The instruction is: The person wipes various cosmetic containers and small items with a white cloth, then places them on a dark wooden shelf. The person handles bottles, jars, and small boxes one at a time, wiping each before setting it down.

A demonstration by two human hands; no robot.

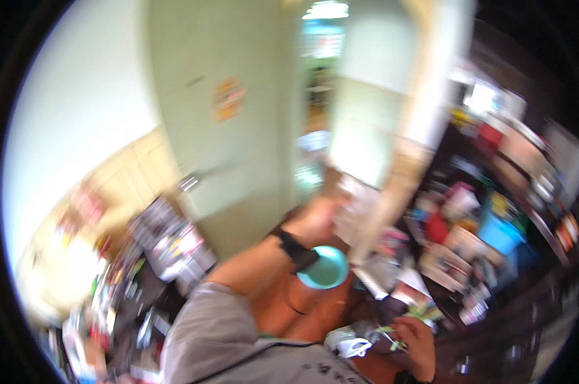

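My left hand (324, 216), with a dark band on the wrist, reaches forward above a turquoise basin (324, 269). Motion blurs its fingers, so I cannot tell whether it holds anything. At the lower right my right hand (416, 343) has its fingertips at some thin green-leaved stems (392, 336). A white plastic bag (354, 346) lies just left of these stems. Between my arms, the basin stands over a reddish-brown surface.
A pale green door (231, 158) with a metal handle (189, 182) stands ahead, beside a doorway. Cluttered goods lie at the left. On the right are cardboard boxes (445, 269), a blue container (500, 230) and many small items.
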